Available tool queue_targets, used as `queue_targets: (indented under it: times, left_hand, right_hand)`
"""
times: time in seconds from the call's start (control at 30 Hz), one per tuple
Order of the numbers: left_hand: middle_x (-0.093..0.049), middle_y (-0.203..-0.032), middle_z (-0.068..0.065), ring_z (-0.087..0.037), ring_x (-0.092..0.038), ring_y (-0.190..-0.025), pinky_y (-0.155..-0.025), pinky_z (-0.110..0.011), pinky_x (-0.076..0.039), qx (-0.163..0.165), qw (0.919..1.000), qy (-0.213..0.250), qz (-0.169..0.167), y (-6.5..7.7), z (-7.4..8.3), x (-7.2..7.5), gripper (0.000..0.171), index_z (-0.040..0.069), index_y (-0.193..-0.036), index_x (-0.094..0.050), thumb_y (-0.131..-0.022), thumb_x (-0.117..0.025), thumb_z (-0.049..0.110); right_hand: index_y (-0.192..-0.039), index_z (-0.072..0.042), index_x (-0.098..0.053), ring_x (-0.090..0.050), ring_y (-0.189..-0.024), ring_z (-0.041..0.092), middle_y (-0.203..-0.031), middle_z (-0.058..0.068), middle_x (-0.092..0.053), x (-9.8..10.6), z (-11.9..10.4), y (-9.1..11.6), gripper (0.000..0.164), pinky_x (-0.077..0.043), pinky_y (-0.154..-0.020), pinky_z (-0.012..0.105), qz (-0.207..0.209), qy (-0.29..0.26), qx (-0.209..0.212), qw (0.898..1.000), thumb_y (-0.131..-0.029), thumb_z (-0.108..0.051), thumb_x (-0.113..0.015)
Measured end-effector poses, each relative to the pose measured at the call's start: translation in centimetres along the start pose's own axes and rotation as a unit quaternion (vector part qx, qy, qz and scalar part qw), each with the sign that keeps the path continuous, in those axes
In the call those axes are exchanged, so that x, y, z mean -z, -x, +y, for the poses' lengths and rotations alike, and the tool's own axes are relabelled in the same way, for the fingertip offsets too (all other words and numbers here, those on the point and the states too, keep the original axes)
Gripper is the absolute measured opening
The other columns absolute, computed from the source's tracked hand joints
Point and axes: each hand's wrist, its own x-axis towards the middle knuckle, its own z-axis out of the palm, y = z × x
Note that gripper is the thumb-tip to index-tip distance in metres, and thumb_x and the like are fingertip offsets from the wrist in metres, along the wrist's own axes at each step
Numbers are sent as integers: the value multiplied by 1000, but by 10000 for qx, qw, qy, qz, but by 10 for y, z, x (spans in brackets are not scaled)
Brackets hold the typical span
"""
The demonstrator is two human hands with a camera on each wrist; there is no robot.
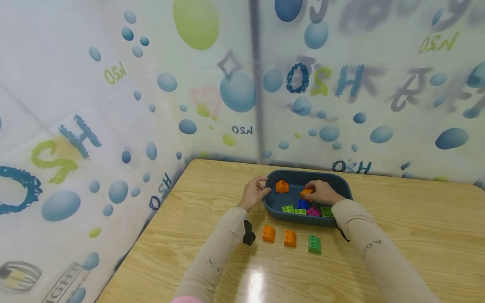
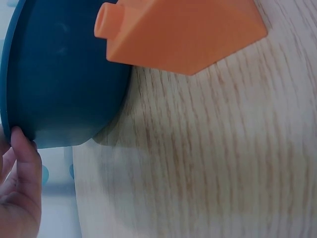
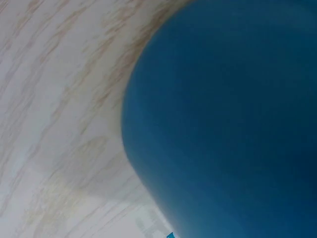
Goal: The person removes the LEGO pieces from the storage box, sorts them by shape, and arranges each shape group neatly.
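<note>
Inside a dark blue tray [image 1: 291,199], my right hand [image 1: 323,193] pinches an orange toy building brick [image 1: 305,192]. My left hand [image 1: 253,194] holds the tray's left end; the left wrist view shows its fingertips [image 2: 25,144] at the rim. Another orange brick [image 1: 282,186] lies near the tray's left end. Along the front inside are light green bricks [image 1: 288,209], a blue brick [image 1: 302,204], a magenta brick [image 1: 313,211] and a darker green brick [image 1: 327,212]. The right wrist view shows only the tray's outer wall [image 3: 223,124] and tabletop; the hand is hidden there.
On the wooden table [image 1: 182,219], in front of the tray, stand two orange sloped bricks, a left one [image 1: 268,234] and a right one [image 1: 290,238], a green sloped brick [image 1: 314,244] and a small black object [image 1: 248,233]. A printed curtain [image 1: 212,139] hangs behind.
</note>
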Motion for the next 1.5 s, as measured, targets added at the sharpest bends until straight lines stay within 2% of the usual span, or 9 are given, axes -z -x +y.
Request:
queue_targets:
  times: [0.2, 0.5, 0.77, 1.03, 1.3, 1.5]
  left_hand:
    - [-49, -73, -6, -11, -45, -53, -48, -22, -44, -6, 10000, 3, 9, 0, 1, 0, 34, 1, -116, -56, -83, -62, 8]
    - [-49, -73, -6, -11, -45, -53, -47, -22, -45, -22, 10000, 12, 17, -1, -1, -1, 34, 2, -115, -56, -82, -62, 7]
    - [-49, -73, -6, -12, -46, -54, -47, -22, -46, 15, 10000, 68, 1, 0, -1, -1, 35, 1, -116, -56, -82, -62, 7]
    - [-49, -75, -7, -13, -46, -61, -49, -24, -47, -17, 9999, 116, -26, 0, 1, 0, 35, 1, -116, -55, -82, -62, 7]
    - [-49, -74, -7, -12, -46, -54, -50, -29, -50, -29, 9999, 130, 8, 0, 0, -1, 34, 1, -116, -55, -83, -62, 7]
    - [-49, -73, -6, -12, -47, -56, -47, -24, -48, -87, 9999, 113, 44, 0, -1, -1, 34, 0, -115, -56, -82, -63, 6]
  right_hand:
    - [-116, 14, -48, -52, -96, 36, -110, 29, -52, 1, -2, 1, 43, -45, -81, 44, -206, 38, -5, 9998, -82, -11, -57]
    - [-114, 13, -50, -53, -84, 27, -107, 26, -53, 0, 1, 2, 44, -47, -73, 37, -255, -56, -6, 9997, -75, -4, -62]
    - [-113, 11, -52, -54, -87, 29, -108, 26, -53, 5, 0, 6, 42, -47, -76, 40, -260, -93, 23, 9996, -74, -2, -63]
    - [-109, 10, -52, -53, -90, 33, -105, 25, -54, 10, -1, 10, 38, -46, -78, 42, -35, -146, 39, 9999, -76, -3, -64]
    - [-111, 10, -50, -55, -92, 35, -105, 25, -53, 20, -5, 15, 38, -47, -79, 41, 90, -526, 79, 9985, -77, -2, -64]
    - [-111, 9, -50, -55, -92, 34, -104, 23, -53, 25, -10, 23, 38, -48, -79, 40, 119, -658, 287, 9974, -77, -3, -64]
